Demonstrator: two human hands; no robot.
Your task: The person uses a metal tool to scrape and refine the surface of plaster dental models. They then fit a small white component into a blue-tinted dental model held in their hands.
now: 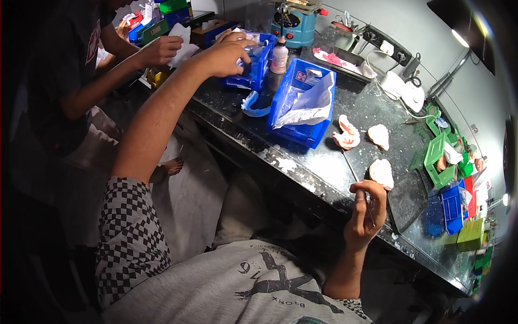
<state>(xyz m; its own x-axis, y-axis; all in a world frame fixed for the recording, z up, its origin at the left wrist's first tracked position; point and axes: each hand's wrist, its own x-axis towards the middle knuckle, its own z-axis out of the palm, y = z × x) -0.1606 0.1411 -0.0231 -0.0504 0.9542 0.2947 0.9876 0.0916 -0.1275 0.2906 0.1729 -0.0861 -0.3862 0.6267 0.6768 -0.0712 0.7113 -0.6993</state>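
Across the middle, a dark, speckled table (pixel 237 127) is slanting from upper left to lower right. By its left end, a co-worker (pixel 70 59) is holding a crumpled white sheet (pixel 184 39). Below, a grey T-shirt (pixel 226 275) is showing dark lettering around a printed figure. Near the table's front edge, a blue bin (pixel 295 135) is holding a folded white sheet (pixel 310 102) and showing a red-and-white label (pixel 303 77) on its inner wall. At the far side, a turquoise device (pixel 302 35) with red knobs is bearing a dark printed panel. The left hand (pixel 229 54) is hanging over a second blue bin (pixel 264 65), its fingers bent; whether they are grasping anything, I cannot tell. The right hand (pixel 367 213) is pinching a thin metal tool (pixel 350 167) above the table's front edge. Between the bins, a small bottle (pixel 279 59) is standing upright with a printed label. Right of the nearer bin, a pink-and-white dental cast (pixel 348 135) and two paler casts (pixel 380 154) are lying apart. The tool's long axis is running up and slightly left, its far tip pointing at the pink-and-white cast; whether they are touching is unclear.
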